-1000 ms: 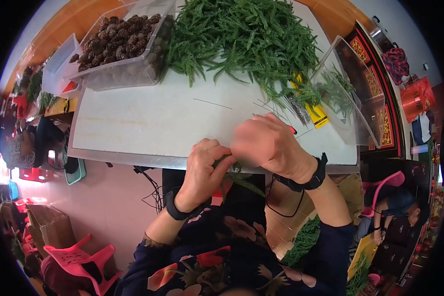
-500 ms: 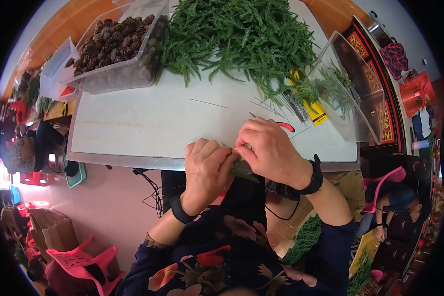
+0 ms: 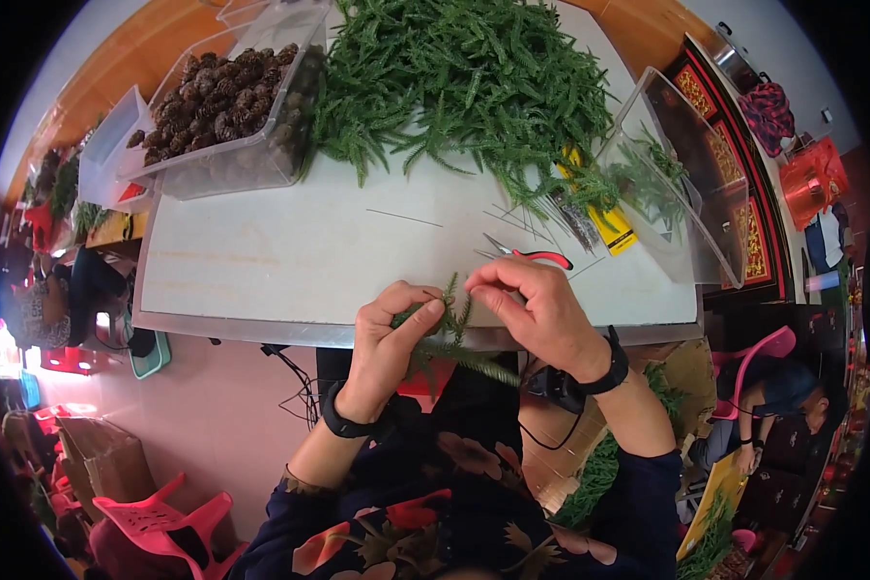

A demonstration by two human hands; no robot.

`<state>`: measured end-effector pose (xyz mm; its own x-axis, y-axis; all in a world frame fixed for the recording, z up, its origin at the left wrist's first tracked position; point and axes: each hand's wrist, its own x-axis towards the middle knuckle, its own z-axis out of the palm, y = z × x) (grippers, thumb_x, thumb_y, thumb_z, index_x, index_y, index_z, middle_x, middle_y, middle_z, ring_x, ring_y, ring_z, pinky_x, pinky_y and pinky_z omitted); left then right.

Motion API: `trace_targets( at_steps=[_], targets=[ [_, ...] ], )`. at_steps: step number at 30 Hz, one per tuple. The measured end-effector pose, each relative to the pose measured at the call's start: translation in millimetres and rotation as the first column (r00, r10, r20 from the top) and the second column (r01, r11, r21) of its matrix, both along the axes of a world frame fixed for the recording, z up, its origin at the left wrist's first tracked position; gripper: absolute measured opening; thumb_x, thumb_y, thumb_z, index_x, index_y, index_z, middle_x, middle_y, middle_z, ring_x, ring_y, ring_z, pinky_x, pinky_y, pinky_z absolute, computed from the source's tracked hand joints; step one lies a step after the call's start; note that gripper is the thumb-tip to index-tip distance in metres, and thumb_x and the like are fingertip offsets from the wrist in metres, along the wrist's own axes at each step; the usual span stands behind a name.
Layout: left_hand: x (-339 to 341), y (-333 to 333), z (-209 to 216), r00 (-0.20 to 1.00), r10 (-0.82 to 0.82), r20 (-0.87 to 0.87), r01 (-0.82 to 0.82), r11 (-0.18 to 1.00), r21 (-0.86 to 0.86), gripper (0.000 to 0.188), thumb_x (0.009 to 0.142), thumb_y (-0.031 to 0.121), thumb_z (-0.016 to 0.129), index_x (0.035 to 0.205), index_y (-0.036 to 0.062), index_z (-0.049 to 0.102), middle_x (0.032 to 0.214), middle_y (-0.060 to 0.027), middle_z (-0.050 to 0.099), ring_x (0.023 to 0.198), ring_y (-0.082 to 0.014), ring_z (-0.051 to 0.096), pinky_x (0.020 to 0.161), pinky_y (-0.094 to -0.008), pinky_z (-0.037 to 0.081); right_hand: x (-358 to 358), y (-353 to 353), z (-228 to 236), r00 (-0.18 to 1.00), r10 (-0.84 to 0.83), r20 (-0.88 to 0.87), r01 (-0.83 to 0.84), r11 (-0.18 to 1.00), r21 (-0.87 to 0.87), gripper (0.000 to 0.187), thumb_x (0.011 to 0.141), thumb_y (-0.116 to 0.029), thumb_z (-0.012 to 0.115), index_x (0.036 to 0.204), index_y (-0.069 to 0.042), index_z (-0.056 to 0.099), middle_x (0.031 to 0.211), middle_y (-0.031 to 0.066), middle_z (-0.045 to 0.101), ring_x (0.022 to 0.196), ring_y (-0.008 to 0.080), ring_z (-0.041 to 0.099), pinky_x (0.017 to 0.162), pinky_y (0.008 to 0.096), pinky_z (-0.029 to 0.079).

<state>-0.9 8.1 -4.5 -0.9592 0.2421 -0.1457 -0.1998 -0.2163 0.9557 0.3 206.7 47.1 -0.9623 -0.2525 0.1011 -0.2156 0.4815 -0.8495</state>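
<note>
My left hand (image 3: 391, 333) pinches a green artificial pine sprig (image 3: 454, 329) at the near edge of the table. Several of the sprig's needled branches stick out to the right of the thumb, one of them over my lap. Just right of the sprig is my right hand (image 3: 534, 311), thumb and forefinger brought together. Whatever those fingertips hold is too small to make out. Pliers with red and black handles (image 3: 549, 259) lie on the table beyond the right hand. Thin wires (image 3: 517, 222) are scattered near them, and a single wire (image 3: 404, 217) lies farther left.
A clear bin (image 3: 227, 179) of brown pine cones (image 3: 227, 101) stands at the far left. A heap of green sprigs (image 3: 464, 87) covers the table's back. At right are a yellow package (image 3: 614, 230) and a tilted clear container (image 3: 715, 232). Another person's hand (image 3: 747, 456) shows at far right.
My hands have moved apart, the right one to the right, away from the left. More of the sprig shows between them. The pliers are less covered.
</note>
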Motion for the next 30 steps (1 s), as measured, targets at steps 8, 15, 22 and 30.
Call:
trace_targets(
  at_steps=[8, 15, 22, 30],
  targets=[
    [0, -2, 4, 0.902, -0.099, -0.419, -0.093, 0.906, -0.413, 0.011, 0.081, 0.006, 0.070, 0.092, 0.0038, 0.072, 0.077, -0.0067, 0.062, 0.078, -0.0201, 0.054, 0.073, -0.0312, 0.044, 6, -1, 0, 0.998, -0.029, -0.055, 0.022, 0.992, -0.120, 0.011, 0.087, 0.001, 0.066, 0.098, -0.001, 0.067, 0.092, 0.0075, 0.066, 0.075, 0.0130, 0.063, 0.068, 0.0246, 0.050],
    [3, 2, 11, 0.871, -0.158, -0.464, -0.135, 0.833, -0.537, 0.014, 0.082, 0.006, 0.070, 0.095, 0.0054, 0.074, 0.079, -0.0071, 0.063, 0.083, -0.0199, 0.057, 0.074, -0.0304, 0.045, 16, -18, -16, 0.978, -0.090, -0.188, 0.054, 0.981, -0.187, 0.014, 0.083, 0.004, 0.070, 0.096, 0.000, 0.067, 0.092, 0.0061, 0.067, 0.070, 0.0099, 0.061, 0.066, 0.0235, 0.050],
    [5, 6, 3, 0.996, 0.012, -0.093, -0.016, 0.999, -0.044, 0.011, 0.091, 0.004, 0.063, 0.097, 0.0002, 0.071, 0.094, -0.0064, 0.068, 0.094, -0.0136, 0.060, 0.082, -0.0271, 0.048, 35, -29, -28, 0.932, -0.286, -0.221, 0.232, 0.942, -0.241, 0.014, 0.083, 0.005, 0.070, 0.095, -0.001, 0.067, 0.082, 0.0039, 0.068, 0.072, 0.0101, 0.062, 0.066, 0.0231, 0.050],
    [1, -6, -2, 0.977, -0.211, -0.026, 0.213, 0.972, 0.100, 0.009, 0.093, 0.005, 0.063, 0.093, -0.0017, 0.069, 0.096, -0.0057, 0.069, 0.091, -0.0112, 0.060, 0.082, -0.0254, 0.047, 34, -14, -13, 0.986, -0.167, 0.019, 0.162, 0.918, -0.363, 0.013, 0.084, -0.002, 0.071, 0.096, -0.002, 0.066, 0.084, 0.0055, 0.069, 0.073, 0.0132, 0.065, 0.068, 0.0245, 0.050]
  ],
)
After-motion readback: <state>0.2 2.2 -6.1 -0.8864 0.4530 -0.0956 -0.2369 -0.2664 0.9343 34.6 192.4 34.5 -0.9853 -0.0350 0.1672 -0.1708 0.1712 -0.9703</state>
